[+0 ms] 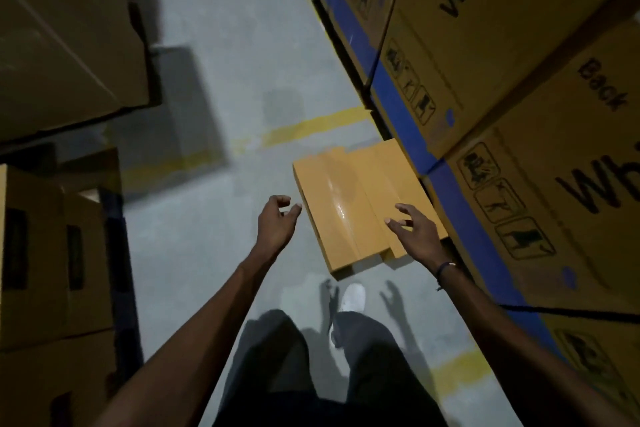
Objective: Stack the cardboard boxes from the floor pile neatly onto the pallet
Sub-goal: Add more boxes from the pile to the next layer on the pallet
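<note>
head view: a flat tan cardboard box lies on the grey floor, tight against the tall printed cartons on the right. the left hand hangs beside its left edge, fingers loosely curled, empty. the right hand hovers spread over its right side, empty. i'd grip both long edges evenly, then slide it clear of the cartons before lifting.

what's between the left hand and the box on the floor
Nothing: in the head view only bare grey floor shows in the narrow gap between the left hand and the near edge of the flat cardboard box.
</note>
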`<state>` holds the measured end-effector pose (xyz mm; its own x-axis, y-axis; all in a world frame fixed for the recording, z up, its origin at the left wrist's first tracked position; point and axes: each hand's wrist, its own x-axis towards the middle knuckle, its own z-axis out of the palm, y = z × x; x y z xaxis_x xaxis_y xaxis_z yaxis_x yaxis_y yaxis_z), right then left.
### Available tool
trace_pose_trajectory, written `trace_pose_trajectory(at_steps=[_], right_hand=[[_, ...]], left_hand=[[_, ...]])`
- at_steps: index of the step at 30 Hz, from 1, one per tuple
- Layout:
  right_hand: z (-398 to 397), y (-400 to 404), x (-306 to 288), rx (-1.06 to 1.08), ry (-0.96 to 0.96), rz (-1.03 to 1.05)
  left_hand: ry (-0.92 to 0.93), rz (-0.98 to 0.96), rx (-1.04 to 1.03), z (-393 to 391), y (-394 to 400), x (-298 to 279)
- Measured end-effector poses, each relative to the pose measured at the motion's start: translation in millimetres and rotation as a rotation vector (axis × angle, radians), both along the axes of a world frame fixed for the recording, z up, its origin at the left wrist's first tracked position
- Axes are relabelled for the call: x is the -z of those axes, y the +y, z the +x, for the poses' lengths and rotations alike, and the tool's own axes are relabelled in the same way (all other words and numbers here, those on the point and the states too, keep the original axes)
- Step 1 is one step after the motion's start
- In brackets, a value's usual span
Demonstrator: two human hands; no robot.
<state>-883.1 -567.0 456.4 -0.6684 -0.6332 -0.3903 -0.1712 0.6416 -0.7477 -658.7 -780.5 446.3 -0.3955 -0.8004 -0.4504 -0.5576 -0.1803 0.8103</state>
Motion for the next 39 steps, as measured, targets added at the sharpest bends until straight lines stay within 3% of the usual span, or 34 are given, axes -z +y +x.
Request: trace_pose_trajectory(at_steps=[7, 18, 23, 29, 39], right_hand=[[-93.4, -56.3, 124.4, -0.013, -0.091, 0.049], [-175.6, -112.3, 423.7, -0.037, -0.089, 0.13], [-193.3, -130.2, 513.0, -0.089, 0.025, 0.173], [-196.7, -137.1, 566.7, -0.179, 0.055, 0.24], [-175.1, -135.6, 580.7, -0.182, 0.172, 0.227]], left_hand=[[-0.1, 0.114, -0.058, -82.7, -32.4, 112.2], [-0.195, 0.177, -0.024, -159.7, -71.2, 406.2], [-0.228, 0.16, -0.008, -174.6, -72.8, 501.1], [-0.301, 0.137, -0.026, -179.2, -65.8, 551.8], [-0.265, 0.204, 0.027, -188.0, -64.3, 554.8]])
